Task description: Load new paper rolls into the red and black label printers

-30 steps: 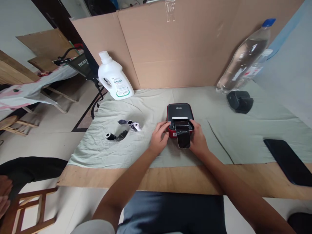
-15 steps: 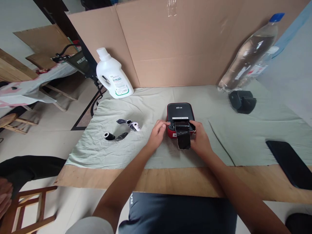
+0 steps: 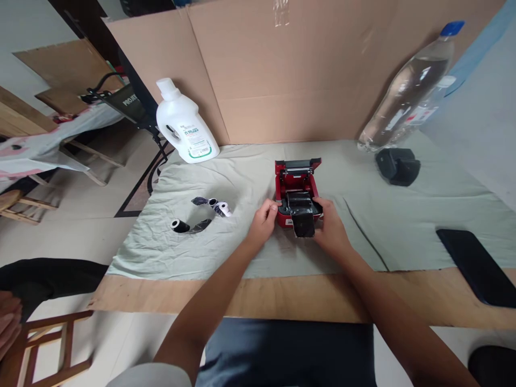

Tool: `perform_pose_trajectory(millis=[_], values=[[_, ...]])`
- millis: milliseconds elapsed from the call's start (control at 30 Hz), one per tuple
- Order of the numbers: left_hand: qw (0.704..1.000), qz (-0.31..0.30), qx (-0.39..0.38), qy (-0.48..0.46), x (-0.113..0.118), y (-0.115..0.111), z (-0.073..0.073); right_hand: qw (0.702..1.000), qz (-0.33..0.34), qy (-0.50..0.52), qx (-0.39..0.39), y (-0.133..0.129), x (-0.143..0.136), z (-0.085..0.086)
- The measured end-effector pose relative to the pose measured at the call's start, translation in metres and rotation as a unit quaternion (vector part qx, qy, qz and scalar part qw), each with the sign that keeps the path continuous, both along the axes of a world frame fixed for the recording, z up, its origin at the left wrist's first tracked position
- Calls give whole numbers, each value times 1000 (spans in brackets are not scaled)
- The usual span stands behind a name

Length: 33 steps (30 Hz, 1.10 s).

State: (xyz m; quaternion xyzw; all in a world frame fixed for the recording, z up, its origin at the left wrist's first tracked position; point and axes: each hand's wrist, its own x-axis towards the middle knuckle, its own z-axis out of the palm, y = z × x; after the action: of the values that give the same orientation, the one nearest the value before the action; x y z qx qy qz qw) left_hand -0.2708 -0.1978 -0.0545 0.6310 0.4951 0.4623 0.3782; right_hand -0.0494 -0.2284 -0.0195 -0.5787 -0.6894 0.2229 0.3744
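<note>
A small red and black label printer (image 3: 297, 185) stands on the cloth in front of me with its lid up, showing the red inside and a roller bar under the lid. A shiny black strip (image 3: 302, 215) hangs out over its front edge. My left hand (image 3: 263, 219) has its fingers curled, the thumb pressed at the printer's left front corner. My right hand (image 3: 331, 223) grips the right front corner, its fingers partly hidden behind the printer. To the left lie a black roll (image 3: 180, 226) with a loose tail and a small white roll (image 3: 223, 208) with black film.
A white detergent bottle (image 3: 188, 126) stands at the back left against a cardboard panel (image 3: 282, 75). Water bottles (image 3: 407, 91) and a black device (image 3: 398, 166) are at the right, a phone (image 3: 475, 263) near the front edge. Another person's hand (image 3: 8, 320) shows far left.
The printer's lid has swung up and back from closed to open, baring the red inside. Both my hands stay at its front corners.
</note>
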Motion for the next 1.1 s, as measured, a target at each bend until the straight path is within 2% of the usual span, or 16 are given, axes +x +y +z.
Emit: perform_pose_trajectory(millis=[133,200,267,367,433,500,567,633,700,800,900,967,1100], values=[[999,-23,6,-28,-2,-7,-5,1000,18,0,20,3,3,-7],[998,-42,-1,-44,-3,-9,-8,997,44,-2,60,5,8,-7],[997,-56,-10,-61,-4,-9,-10,991,64,-9,113,7,15,0],[993,-71,-20,-88,-5,-8,-12,987,27,-31,156,19,23,27],[992,-78,-22,-96,-5,-7,-11,990,27,-53,124,35,23,50],[991,-85,-18,-99,-5,-6,-10,990,83,-90,65,59,16,69],[990,-89,-12,-105,-5,-6,-10,975,156,-159,13,84,4,82],[989,-94,-10,-111,-5,-5,-10,939,222,-259,-36,106,-10,89],[988,-102,-11,-116,-5,-5,-10,895,255,-355,-92,121,-26,93],[987,-108,-13,-117,-4,-4,-11,848,241,-440,-168,131,-48,99],[989,-105,-16,-105,-3,-4,-10,820,228,-479,-213,134,-61,102],[990,-105,-12,-98,-3,-4,-9,822,223,-475,-220,133,-59,105],[988,-114,10,-106,-2,-6,-4,866,227,-405,-185,119,-33,120]])
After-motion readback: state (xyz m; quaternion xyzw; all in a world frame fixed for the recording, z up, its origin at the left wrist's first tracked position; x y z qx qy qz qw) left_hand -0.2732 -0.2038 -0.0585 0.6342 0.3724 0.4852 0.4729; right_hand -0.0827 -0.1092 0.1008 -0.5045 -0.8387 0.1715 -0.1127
